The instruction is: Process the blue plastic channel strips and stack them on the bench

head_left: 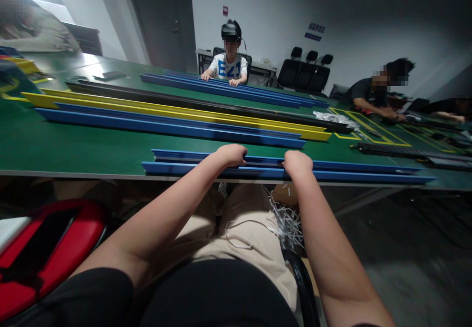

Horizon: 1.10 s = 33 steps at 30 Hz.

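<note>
A long blue channel-shaped profile point(354, 171) lies along the table's near edge, in front of me. Over its left-middle part is my left hand point(233, 155), closed, its fingertips curled down into the groove. My right hand point(298, 163) is also closed, a short way to the right on the same profile, thumb and fingers pressed together at the groove. Whatever the fingertips pinch is too small or hidden to make out. A thin pale line shows inside the groove. Farther in lie another blue profile point(165, 129), a yellow profile point(184, 113) and a black profile point(206, 102).
Across the green table point(73, 155), a person point(230, 64) with a headset has both hands at more blue profiles point(236, 91). Other people sit left and right. A clear plastic bag point(335, 119) lies right of centre. Below are a red stool point(73, 223) and tangled white wires point(289, 226).
</note>
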Each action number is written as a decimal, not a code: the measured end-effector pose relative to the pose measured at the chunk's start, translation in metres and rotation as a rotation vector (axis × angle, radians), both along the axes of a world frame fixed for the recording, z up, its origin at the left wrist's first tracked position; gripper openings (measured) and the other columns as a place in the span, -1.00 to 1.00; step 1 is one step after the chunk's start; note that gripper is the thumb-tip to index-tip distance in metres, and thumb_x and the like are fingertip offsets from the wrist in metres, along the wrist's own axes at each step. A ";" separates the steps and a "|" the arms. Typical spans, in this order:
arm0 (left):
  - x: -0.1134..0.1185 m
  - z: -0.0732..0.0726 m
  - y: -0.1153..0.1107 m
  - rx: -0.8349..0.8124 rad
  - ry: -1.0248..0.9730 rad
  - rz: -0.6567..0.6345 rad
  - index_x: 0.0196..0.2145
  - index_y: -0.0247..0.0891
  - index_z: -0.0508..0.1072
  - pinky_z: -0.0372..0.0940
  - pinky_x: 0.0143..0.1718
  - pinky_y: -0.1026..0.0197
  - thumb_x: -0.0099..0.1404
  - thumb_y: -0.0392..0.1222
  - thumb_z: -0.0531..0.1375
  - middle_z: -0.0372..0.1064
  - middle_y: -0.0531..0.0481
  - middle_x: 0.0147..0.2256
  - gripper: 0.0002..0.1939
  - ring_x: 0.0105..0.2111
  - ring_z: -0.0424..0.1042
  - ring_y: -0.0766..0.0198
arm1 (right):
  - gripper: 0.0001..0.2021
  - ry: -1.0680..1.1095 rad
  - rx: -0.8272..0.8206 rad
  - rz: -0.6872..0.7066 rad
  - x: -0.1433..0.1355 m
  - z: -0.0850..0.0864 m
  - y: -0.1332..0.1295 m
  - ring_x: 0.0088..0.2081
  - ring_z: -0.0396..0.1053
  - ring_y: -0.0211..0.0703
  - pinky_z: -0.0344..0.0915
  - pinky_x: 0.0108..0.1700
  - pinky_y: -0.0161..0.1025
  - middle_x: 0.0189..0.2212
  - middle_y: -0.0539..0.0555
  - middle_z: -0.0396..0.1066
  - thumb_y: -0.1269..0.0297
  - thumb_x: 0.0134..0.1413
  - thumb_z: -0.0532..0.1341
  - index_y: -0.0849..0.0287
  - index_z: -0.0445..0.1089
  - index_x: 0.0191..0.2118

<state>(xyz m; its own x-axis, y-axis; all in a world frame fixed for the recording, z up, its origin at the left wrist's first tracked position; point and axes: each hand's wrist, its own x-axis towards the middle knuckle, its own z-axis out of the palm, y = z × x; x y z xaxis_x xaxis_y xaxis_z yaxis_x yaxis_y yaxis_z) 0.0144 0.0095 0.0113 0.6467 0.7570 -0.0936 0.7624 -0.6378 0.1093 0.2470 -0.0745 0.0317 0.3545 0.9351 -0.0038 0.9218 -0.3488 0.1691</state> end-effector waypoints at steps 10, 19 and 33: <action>0.037 0.001 -0.004 -0.007 0.000 -0.042 -0.10 -0.14 0.57 0.37 -0.17 0.21 0.22 0.04 0.24 0.57 -0.13 -0.09 -0.65 -0.12 0.53 0.07 | -0.74 0.007 0.027 0.006 0.000 -0.002 -0.002 -0.06 0.53 0.15 0.41 -0.03 -0.05 -0.10 0.41 0.55 0.24 0.15 0.29 0.28 0.60 -0.11; 0.076 0.002 -0.012 0.012 -0.028 -0.040 -0.10 -0.17 0.61 0.41 -0.12 0.13 0.21 -0.01 0.26 0.57 -0.20 -0.08 -0.66 -0.09 0.55 -0.01 | -0.74 0.036 0.036 -0.023 -0.006 0.001 -0.005 -0.06 0.53 0.17 0.42 -0.03 -0.02 -0.10 0.42 0.55 0.27 0.16 0.28 0.30 0.59 -0.11; 0.123 0.002 -0.024 -0.055 -0.103 -0.055 -0.04 -0.29 0.59 0.42 -0.02 0.07 0.27 -0.09 0.22 0.54 -0.32 -0.04 -0.63 -0.04 0.53 -0.05 | -0.75 0.044 0.047 -0.038 -0.005 -0.001 -0.007 -0.06 0.53 0.18 0.42 -0.04 -0.01 -0.12 0.41 0.55 0.26 0.20 0.26 0.30 0.58 -0.11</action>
